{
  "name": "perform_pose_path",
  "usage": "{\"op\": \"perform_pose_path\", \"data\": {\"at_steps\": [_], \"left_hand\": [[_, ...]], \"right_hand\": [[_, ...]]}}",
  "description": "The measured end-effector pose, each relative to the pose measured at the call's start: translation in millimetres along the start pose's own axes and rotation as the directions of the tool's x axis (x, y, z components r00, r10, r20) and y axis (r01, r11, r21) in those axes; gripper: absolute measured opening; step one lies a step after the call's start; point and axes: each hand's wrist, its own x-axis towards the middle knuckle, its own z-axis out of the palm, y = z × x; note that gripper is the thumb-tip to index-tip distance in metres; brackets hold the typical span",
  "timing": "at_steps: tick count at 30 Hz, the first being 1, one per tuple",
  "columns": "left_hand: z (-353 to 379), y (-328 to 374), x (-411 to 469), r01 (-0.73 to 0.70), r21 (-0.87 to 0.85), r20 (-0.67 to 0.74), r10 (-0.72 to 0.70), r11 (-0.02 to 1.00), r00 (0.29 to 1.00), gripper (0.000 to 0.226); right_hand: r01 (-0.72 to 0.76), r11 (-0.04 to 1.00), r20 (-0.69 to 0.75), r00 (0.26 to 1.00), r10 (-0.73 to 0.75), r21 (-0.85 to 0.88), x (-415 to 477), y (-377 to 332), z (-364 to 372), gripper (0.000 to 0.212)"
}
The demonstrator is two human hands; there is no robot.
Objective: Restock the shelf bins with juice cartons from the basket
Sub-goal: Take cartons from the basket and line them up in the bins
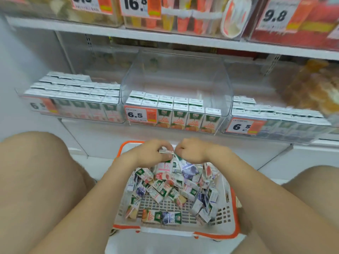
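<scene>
White shop shelving at the back, clear plastic middle bin partly filled with green-and-orange juice cartons marked 100%, orange price tag reading 6.5. Below, a white mesh basket with orange rim holds loose mixed cartons. Left hand grips a small white-topped carton over the far end; right hand curls just beside it, can't tell if it's holding anything.

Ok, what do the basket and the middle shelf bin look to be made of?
Basket: looks like moulded plastic, matt white lattice walls with an orange rim. Middle shelf bin: clear glossy plastic, probably acrylic; the cartons inside show through its walls.
</scene>
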Motion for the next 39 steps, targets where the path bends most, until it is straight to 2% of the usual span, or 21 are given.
{"op": "perform_pose_path", "data": {"at_steps": [2,4,8,12,16,18,24,32,34,37,39], "left_hand": [[-24,16,-8,-0.037,0.07,-0.065,0.042,0.997,0.997,0.026],[-47,29,-17,-0.073,0.103,-0.169,0.089,0.992,0.982,0.031],[-93,47,-43,-0.158,0.106,-0.43,0.188,0.982,0.883,0.02],[-138,39,-59,-0.202,0.164,-0.672,0.259,0.966,0.693,0.023],[-168,21,-59,-0.098,0.106,-0.841,0.142,0.99,0.523,0.027],[-181,13,-51,-0.016,0.07,-0.868,0.069,0.997,0.491,0.028],[-224,-16,-25,0.141,0.11,-0.835,0.014,0.984,0.55,0.034],[-245,-53,13,0.254,0.286,-0.723,0.034,0.924,0.69,0.053],[-249,-62,17,0.34,0.357,-0.692,0.002,0.87,0.721,0.062],[-258,-74,21,0.504,0.522,-0.636,-0.08,0.688,0.768,0.072],[-262,-81,25,0.534,0.579,-0.593,-0.131,0.616,0.794,0.073]], "right_hand": [[0.085,0.996,-0.178,0.98,-0.089,-0.031,-7,-11,-18,0.038],[0.152,0.987,-0.334,0.929,-0.162,-0.058,-15,-26,-36,0.037],[0.264,0.96,-0.623,0.737,-0.263,-0.093,-19,-58,-62,0.03],[0.396,0.91,-0.728,0.587,-0.354,-0.123,-7,-81,-73,0.036],[0.46,0.885,-0.8,0.504,-0.325,-0.069,12,-103,-85,0.045],[0.472,0.878,-0.818,0.472,-0.328,-0.079,25,-112,-90,0.046],[0.418,0.85,-0.785,0.385,-0.485,-0.32,66,-112,-100,0.048],[0.382,0.884,-0.892,0.247,-0.38,-0.271,100,-125,-104,0.051],[0.356,0.892,-0.898,0.235,-0.373,-0.278,107,-129,-106,0.051],[0.342,0.903,-0.905,0.239,-0.353,-0.262,114,-129,-104,0.049],[0.339,0.908,-0.901,0.264,-0.345,-0.248,118,-128,-102,0.049]]}}
